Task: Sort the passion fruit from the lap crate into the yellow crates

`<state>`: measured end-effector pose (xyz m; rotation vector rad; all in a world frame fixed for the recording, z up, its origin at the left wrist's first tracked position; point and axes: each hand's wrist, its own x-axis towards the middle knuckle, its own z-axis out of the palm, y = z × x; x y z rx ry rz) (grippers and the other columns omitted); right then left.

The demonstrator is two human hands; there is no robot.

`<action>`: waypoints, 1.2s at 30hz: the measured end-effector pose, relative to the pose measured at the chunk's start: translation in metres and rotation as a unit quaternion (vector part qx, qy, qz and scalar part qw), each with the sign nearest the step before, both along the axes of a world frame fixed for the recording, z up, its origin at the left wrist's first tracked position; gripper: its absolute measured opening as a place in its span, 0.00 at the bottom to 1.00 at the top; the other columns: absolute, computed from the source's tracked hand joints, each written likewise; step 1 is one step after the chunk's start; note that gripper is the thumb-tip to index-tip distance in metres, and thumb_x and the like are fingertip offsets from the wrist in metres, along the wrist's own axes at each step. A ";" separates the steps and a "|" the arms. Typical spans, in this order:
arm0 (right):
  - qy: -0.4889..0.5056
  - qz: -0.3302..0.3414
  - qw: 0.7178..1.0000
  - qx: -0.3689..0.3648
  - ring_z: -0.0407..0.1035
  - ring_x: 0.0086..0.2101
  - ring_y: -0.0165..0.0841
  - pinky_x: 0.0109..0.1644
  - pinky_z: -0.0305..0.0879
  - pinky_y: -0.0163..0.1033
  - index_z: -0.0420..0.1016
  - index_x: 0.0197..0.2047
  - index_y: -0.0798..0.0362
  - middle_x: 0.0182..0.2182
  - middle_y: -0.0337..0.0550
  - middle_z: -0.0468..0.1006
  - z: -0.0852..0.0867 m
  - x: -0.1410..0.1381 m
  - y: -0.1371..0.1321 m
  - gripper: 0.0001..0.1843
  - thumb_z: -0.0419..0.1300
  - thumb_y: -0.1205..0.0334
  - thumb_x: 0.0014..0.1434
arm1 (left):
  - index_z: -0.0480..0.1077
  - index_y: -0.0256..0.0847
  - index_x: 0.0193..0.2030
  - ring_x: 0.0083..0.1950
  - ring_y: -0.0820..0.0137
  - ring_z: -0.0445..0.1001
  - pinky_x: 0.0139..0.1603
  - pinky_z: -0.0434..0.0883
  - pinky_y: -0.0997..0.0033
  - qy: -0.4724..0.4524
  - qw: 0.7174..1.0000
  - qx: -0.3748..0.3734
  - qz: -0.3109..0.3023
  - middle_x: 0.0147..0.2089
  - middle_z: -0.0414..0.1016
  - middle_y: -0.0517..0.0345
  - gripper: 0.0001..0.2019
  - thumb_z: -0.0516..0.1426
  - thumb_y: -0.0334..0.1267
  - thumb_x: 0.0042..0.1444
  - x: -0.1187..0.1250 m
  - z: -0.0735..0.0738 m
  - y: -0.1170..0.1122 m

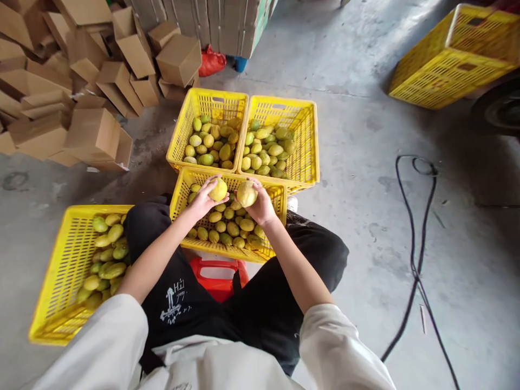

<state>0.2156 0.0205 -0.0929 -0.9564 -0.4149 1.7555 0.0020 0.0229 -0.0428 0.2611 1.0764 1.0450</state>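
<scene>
Yellow-green oval mangoes, one in each hand.
Left hand (202, 201) grasps one mango (218, 190), right hand (262, 207) another (246, 193), above the yellow plastic crate (227, 250).

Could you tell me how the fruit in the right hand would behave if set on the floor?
The fruit in the right hand is rounded, so it would probably roll. One hand holds it easily, so it seems fairly light. Its skin looks matte, so probably not slippery.

Left hand (202, 201) and right hand (262, 207), each gripping one yellow fruit (218, 189) (246, 193) above the near crate (183, 187); two filled crates (179, 142) (313, 142) beyond, another (60, 260) left, cardboard boxes (97, 135) behind.
</scene>
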 end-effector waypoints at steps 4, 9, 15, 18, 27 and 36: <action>0.023 0.028 0.999 0.008 0.90 0.65 0.60 0.62 0.97 0.64 0.82 0.55 0.38 0.48 0.44 0.93 -0.001 0.005 0.000 0.36 0.88 0.40 0.48 | 0.81 0.47 0.57 0.57 0.52 0.94 0.66 0.91 0.47 -0.034 0.999 -0.001 0.020 0.51 0.87 0.53 0.06 0.67 0.35 0.77 0.000 0.004 0.000; 0.004 0.011 0.999 -0.036 0.91 0.50 0.48 0.51 0.97 0.52 0.82 0.55 0.38 0.47 0.39 0.91 -0.004 0.005 -0.003 0.36 0.91 0.39 0.50 | 0.77 0.48 0.57 0.52 0.55 0.95 0.42 0.84 0.68 -0.026 0.998 0.043 -0.024 0.54 0.88 0.53 0.13 0.74 0.38 0.74 -0.003 0.001 -0.005; -0.006 -0.019 0.999 -0.045 0.90 0.62 0.54 0.62 0.97 0.60 0.74 0.54 0.36 0.50 0.35 0.87 0.000 0.002 -0.003 0.47 0.96 0.44 0.40 | 0.72 0.51 0.57 0.48 0.58 0.92 0.36 0.77 0.72 0.032 0.998 0.043 -0.019 0.53 0.82 0.59 0.27 0.83 0.42 0.64 -0.005 -0.006 -0.006; -0.026 -0.002 0.998 -0.049 0.90 0.61 0.53 0.61 0.96 0.59 0.73 0.54 0.36 0.47 0.33 0.84 0.005 0.002 -0.005 0.48 0.97 0.47 0.38 | 0.69 0.51 0.55 0.42 0.63 0.90 0.33 0.76 0.72 0.044 0.998 0.032 -0.018 0.51 0.80 0.62 0.28 0.83 0.42 0.64 -0.004 -0.007 -0.006; -0.045 -0.005 0.999 -0.024 0.88 0.59 0.50 0.62 0.95 0.60 0.74 0.55 0.36 0.48 0.35 0.85 0.002 0.009 -0.004 0.40 0.92 0.42 0.48 | 0.72 0.50 0.55 0.56 0.51 0.95 0.44 0.85 0.64 0.029 0.999 -0.014 0.020 0.53 0.84 0.56 0.21 0.79 0.49 0.73 -0.001 -0.008 0.002; -0.003 0.004 0.999 -0.042 0.87 0.45 0.43 0.45 0.93 0.48 0.80 0.57 0.36 0.47 0.36 0.89 -0.004 0.017 -0.005 0.41 0.93 0.35 0.50 | 0.78 0.45 0.52 0.36 0.70 0.84 0.34 0.75 0.75 0.002 1.000 0.016 0.016 0.44 0.81 0.61 0.13 0.78 0.40 0.75 0.002 0.007 -0.003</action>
